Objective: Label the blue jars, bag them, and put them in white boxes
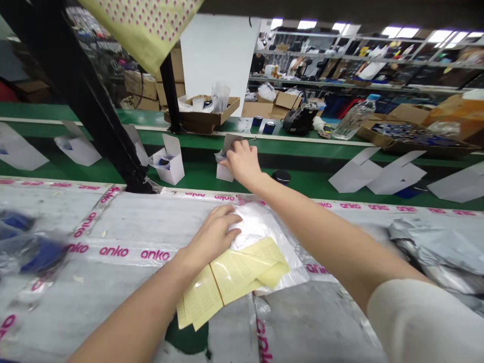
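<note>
Along the far edge of the desk point(113, 222), under its grey plastic sheeting point(113, 222) printed with pink "anko" lettering, runs a green conveyor point(196, 174) carrying flat white box blanks point(357, 171) and an open white box point(170, 164), with a cardboard tray point(202, 113) beyond. On the sheeting lies a clear plastic bag point(260, 227), folded yellow papers point(230, 280) on top of it. The left hand point(214, 237) rests open and flat, palm down, on the bag, just beside the papers. The right hand point(242, 162), its arm ending in a white sleeve point(419, 322), reaches over the conveyor, fingers curled on a small white box point(224, 172); blur hides whether they grip it. A dark round lid point(282, 176) sits near them
</note>
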### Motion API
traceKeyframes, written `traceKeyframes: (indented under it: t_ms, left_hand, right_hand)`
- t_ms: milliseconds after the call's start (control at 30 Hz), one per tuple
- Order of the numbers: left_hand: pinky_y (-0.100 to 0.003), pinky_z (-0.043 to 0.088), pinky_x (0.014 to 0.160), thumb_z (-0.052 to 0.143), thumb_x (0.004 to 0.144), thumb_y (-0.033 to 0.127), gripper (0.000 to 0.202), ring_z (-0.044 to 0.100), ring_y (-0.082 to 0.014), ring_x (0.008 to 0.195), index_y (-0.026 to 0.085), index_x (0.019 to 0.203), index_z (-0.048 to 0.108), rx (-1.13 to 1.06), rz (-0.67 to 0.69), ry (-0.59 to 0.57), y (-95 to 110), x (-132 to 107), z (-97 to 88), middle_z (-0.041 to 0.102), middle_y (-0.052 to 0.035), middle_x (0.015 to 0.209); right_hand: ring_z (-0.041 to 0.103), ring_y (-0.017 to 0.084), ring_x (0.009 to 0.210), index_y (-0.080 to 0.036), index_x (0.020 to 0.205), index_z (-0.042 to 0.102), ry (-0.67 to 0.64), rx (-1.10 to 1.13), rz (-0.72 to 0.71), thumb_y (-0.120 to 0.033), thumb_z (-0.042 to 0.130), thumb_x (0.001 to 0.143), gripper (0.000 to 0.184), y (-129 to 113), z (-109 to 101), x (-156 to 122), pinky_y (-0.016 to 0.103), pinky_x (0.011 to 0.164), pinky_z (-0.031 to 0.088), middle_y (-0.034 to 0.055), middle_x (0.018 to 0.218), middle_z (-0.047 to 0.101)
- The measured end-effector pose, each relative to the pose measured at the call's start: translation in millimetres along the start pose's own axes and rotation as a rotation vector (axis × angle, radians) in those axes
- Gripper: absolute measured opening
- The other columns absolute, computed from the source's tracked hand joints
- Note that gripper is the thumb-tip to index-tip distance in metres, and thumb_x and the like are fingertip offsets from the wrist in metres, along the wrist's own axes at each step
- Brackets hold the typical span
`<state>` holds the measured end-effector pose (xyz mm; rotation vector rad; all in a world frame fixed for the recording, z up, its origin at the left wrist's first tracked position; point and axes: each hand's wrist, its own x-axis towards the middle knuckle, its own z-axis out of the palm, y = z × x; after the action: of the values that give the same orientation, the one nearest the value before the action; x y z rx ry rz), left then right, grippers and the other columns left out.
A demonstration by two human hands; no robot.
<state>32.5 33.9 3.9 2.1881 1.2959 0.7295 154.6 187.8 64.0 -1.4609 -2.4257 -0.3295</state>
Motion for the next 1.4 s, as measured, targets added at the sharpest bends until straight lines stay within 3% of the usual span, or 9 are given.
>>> traceKeyframes:
  t_ms: [133,233,300,367,500,600,800,1200,1400]
  left_hand:
    - [-0.048,0.043,0.115,0.058,0.095,0.016,0.024,0.054,-0.0289,0.133,0.019,0.115,0.071,0.025,0.026,0.000,4,0,-4.9,0.059,-0.0127,0.139]
    - [-0.049,0.041,0.116,0.056,0.096,0.013,0.026,0.051,-0.0282,0.137,0.019,0.116,0.071,0.065,0.100,-0.024,7,0,-7.1,0.059,-0.0120,0.143]
    - [-0.051,0.039,0.118,0.057,0.095,0.013,0.026,0.048,-0.0284,0.141,0.022,0.114,0.073,0.086,0.153,-0.072,9,-1,-6.4,0.059,-0.0097,0.145]
    - [-0.056,0.032,0.121,0.058,0.096,0.015,0.025,0.041,-0.0296,0.147,0.025,0.113,0.074,0.092,0.170,-0.138,11,-2,-3.9,0.056,-0.0073,0.150]
    - [-0.064,0.017,0.124,0.057,0.098,0.017,0.030,0.029,-0.0307,0.154,0.031,0.119,0.073,0.082,0.115,-0.258,16,-4,0.9,0.050,-0.0050,0.156]
    - [-0.065,0.015,0.124,0.057,0.098,0.018,0.032,0.030,-0.0304,0.154,0.035,0.121,0.073,0.082,0.083,-0.293,21,-4,0.1,0.051,-0.0038,0.155]
    - [-0.065,0.012,0.124,0.053,0.101,0.025,0.031,0.024,-0.0301,0.156,0.037,0.124,0.072,0.136,0.076,-0.343,26,-1,-2.4,0.044,-0.0022,0.160]
    - [-0.062,0.008,0.127,0.046,0.099,0.011,0.044,0.013,-0.0267,0.159,0.038,0.123,0.072,0.157,0.040,-0.388,28,-2,-3.3,0.031,0.0030,0.166]
    - [-0.058,0.005,0.128,0.041,0.084,-0.007,0.068,0.008,-0.0240,0.159,0.037,0.128,0.069,0.201,-0.011,-0.470,37,0,-7.8,0.025,0.0039,0.169]
  right_hand:
    - [0.042,0.038,0.127,-0.014,0.117,0.069,0.005,-0.018,-0.093,-0.031,0.059,0.099,0.027,-6,-8,-26,0.063,0.110,0.022,0.0208,0.133,0.059]
    - [0.044,0.038,0.130,-0.017,0.119,0.067,0.057,0.088,-0.108,-0.023,0.061,0.096,0.025,-2,-35,-62,0.057,0.104,0.033,0.0191,0.142,0.054]
    - [0.060,0.030,0.105,-0.018,0.105,0.069,-0.097,0.285,-0.072,-0.024,0.058,0.097,0.015,5,-55,-96,0.041,0.085,0.046,0.0141,0.115,0.067]
    - [0.064,0.023,0.079,-0.021,0.092,0.069,-0.404,0.424,0.026,-0.033,0.061,0.095,0.015,14,-68,-133,0.034,0.068,0.046,0.0069,0.089,0.070]
    - [0.065,0.026,0.093,-0.023,0.104,0.065,-0.620,0.458,0.120,-0.032,0.074,0.084,0.023,27,-67,-187,0.035,0.076,0.049,0.0070,0.107,0.067]
    - [0.063,0.025,0.102,-0.023,0.093,0.060,-0.605,0.502,0.122,-0.023,0.074,0.082,0.018,27,-58,-199,0.035,0.083,0.049,0.0056,0.109,0.063]
    - [0.064,0.025,0.085,-0.023,0.093,0.054,-0.684,0.452,0.195,-0.025,0.072,0.085,0.020,19,-66,-198,0.032,0.064,0.045,0.0057,0.100,0.068]
    - [0.063,0.019,0.074,-0.025,0.120,0.056,-0.263,0.456,-0.054,0.003,0.047,0.082,0.048,8,-74,-238,0.030,0.059,0.050,0.0098,0.109,0.060]
    - [0.060,0.023,0.067,-0.011,0.119,0.062,-0.007,0.034,-0.248,0.010,0.039,0.069,0.059,-2,-86,-233,0.038,0.061,0.050,0.0162,0.102,0.067]
